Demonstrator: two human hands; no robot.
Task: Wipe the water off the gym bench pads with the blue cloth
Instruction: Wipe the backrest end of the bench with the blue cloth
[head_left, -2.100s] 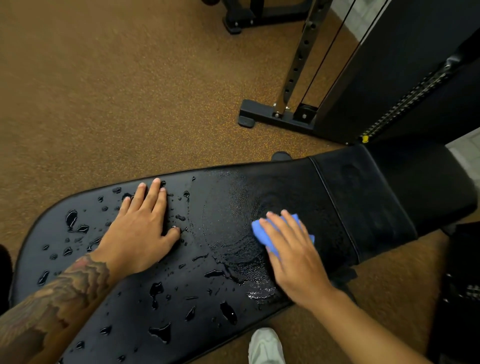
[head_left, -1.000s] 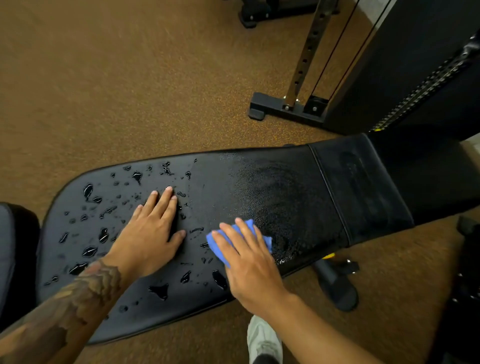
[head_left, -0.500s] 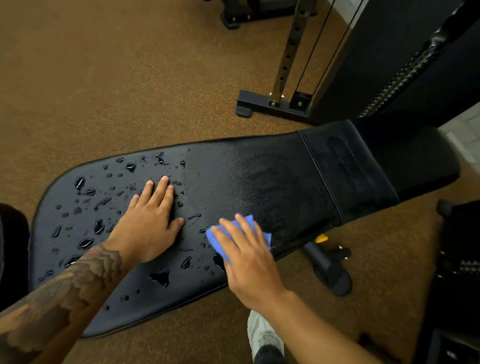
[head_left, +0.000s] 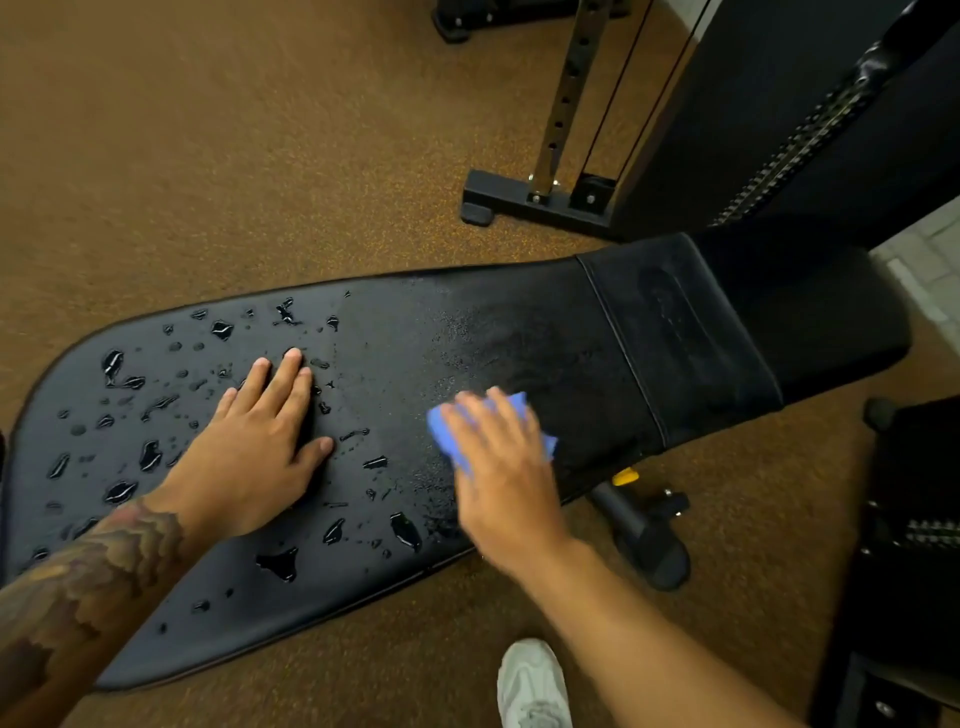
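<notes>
The long black bench pad (head_left: 519, 332) lies across the view, with a shorter pad section (head_left: 691, 332) past a seam at the right. Water drops (head_left: 150, 454) cover the pad's left half and near edge; the middle right looks smeared and mostly wiped. My right hand (head_left: 498, 467) presses the folded blue cloth (head_left: 540, 439) flat on the pad's middle and is motion-blurred. My left hand (head_left: 260, 447) rests flat, fingers spread, on the wet left part, holding nothing.
Brown speckled floor (head_left: 208, 156) surrounds the bench. A cable machine's base and upright (head_left: 540, 197) and a black weight stack housing (head_left: 779, 130) stand behind the pad's right end. The bench's foot and adjuster (head_left: 644, 530) show below the pad. A white shoe (head_left: 535, 680) is at the bottom.
My right hand has slid the cloth back to the right, from beside the left thumb toward the pad's middle. The left hand stays planted. The view shifted slightly.
</notes>
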